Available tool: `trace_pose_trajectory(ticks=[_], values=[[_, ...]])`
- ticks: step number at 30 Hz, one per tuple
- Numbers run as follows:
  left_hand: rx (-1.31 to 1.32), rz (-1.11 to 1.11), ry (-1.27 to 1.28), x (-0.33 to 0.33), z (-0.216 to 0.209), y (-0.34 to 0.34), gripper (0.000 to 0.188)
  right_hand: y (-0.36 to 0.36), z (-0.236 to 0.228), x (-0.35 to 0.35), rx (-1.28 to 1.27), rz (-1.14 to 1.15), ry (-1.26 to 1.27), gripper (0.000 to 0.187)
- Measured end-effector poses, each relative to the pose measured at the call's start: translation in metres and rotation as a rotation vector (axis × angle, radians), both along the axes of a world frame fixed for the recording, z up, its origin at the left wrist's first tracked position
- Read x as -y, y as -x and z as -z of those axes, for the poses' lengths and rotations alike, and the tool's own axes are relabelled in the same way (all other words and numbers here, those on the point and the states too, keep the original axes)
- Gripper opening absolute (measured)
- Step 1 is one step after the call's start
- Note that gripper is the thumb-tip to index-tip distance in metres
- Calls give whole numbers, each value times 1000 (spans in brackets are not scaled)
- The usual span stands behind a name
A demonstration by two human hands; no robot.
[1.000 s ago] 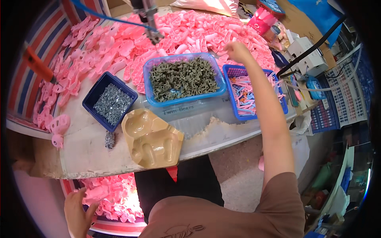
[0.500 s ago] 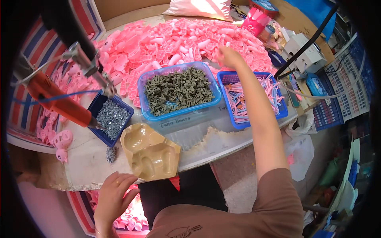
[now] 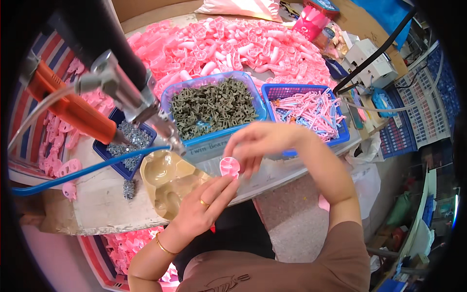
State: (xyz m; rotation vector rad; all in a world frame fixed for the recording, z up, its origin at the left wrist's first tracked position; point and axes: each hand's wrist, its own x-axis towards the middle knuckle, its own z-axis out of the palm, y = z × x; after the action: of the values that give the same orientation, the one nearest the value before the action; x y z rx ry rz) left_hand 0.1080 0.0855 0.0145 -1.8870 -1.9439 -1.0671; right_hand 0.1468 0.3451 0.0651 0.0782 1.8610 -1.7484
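My left hand [image 3: 204, 203], with a ring and a bracelet, holds a small pink rounded plastic part [image 3: 229, 167] at its fingertips. Close beside that part is my right hand [image 3: 254, 145], its fingers curled and smeared by motion; whether it grips anything is unclear. Beneath and left of my left hand lies a glossy tan mould [image 3: 163, 170] with shaped hollows. Behind the hands stands a clear blue tub [image 3: 194, 147] full of small dark grey-green pieces. A blue basket [image 3: 340, 138] with pink and light-blue plastic sticks is beside my right forearm.
An orange power screwdriver [image 3: 80, 104] and a metal-jointed arm [image 3: 131, 100] hang at left, above a blue tray [image 3: 124, 171] of screws. A blue hose [image 3: 73, 177] crosses there. A large heap of pink parts [image 3: 214, 44] covers the back table; a white box [image 3: 372, 63] stands right.
My right hand has come back from the pink heap to the front. My left hand has risen rightward over the mould, now with a pink part. The view has shifted slightly.
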Motion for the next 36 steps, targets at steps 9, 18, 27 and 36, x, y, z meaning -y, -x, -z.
trace_pose_trajectory(ticks=[9,18,27,36], values=[[-43,-98,51,40,2,-3,41,99,84,-187,-215,98,-1642,39],[-6,-228,165,80,33,-13,39,73,55,-174,-451,539,-990,24],[55,-203,264,70,48,-14,46,39,-8,-5,-455,184,-436,26],[-120,-129,123,98,36,-21,37,28,49,127,-446,-84,-310,30]])
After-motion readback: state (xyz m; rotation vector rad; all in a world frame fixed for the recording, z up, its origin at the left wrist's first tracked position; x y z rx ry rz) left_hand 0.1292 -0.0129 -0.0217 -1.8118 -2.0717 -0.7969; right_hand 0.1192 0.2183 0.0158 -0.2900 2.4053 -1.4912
